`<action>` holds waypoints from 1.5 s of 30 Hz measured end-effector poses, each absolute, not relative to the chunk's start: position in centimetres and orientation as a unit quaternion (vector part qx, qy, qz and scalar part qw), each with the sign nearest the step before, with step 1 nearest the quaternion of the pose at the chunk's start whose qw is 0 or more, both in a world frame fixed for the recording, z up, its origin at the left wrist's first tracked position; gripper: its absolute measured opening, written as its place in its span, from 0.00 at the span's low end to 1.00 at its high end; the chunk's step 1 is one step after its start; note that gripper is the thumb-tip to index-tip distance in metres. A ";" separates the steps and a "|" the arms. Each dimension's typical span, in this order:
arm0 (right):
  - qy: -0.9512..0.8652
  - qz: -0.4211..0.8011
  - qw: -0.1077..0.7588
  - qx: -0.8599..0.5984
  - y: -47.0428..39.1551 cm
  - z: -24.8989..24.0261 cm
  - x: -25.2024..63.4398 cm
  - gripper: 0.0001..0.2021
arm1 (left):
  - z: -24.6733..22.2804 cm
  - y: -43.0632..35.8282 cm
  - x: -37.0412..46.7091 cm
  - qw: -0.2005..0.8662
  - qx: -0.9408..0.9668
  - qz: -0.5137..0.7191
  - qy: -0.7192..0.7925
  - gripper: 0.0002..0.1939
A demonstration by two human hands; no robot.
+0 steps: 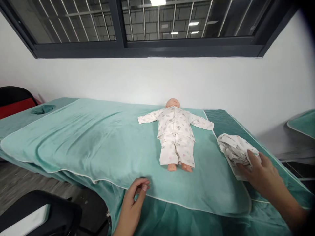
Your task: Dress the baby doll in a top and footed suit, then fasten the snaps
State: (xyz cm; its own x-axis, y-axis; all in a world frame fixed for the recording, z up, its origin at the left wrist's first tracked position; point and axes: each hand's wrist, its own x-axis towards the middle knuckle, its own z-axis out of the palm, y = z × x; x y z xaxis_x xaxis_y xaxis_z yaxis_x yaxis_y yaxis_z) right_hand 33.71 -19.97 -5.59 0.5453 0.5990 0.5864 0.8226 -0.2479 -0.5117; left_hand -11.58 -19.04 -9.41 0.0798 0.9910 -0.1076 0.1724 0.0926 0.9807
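Note:
A baby doll (175, 134) in white patterned pyjamas lies on its back on a teal blanket (98, 144), head toward the wall, bare feet toward me. To its right sits a crumpled white patterned cloth (233, 149). My right hand (261, 173) grips the near edge of that cloth. My left hand (134, 200) hovers at the blanket's front edge, fingers loosely curled and apart, holding nothing.
The blanket covers a long teal massage bed (221, 119) set against a white wall under a dark window. A second teal bed (304, 123) stands at far right. A red-and-black chair (14, 101) is at left, and a dark object (36, 213) sits low in front.

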 end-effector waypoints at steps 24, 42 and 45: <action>-0.557 0.184 0.546 -0.599 6.4 4.2 22.4 0.10 | 3.0 14.0 8.0 0.211 0.791 0.411 0.400 0.14; -0.584 0.140 0.523 -0.605 11.0 -0.6 23.1 0.12 | 0.4 15.4 9.1 0.241 0.783 0.399 0.411 0.17; -0.598 0.127 0.512 -0.604 10.9 -0.7 23.1 0.13 | 0.6 15.3 9.1 0.250 0.783 0.391 0.414 0.18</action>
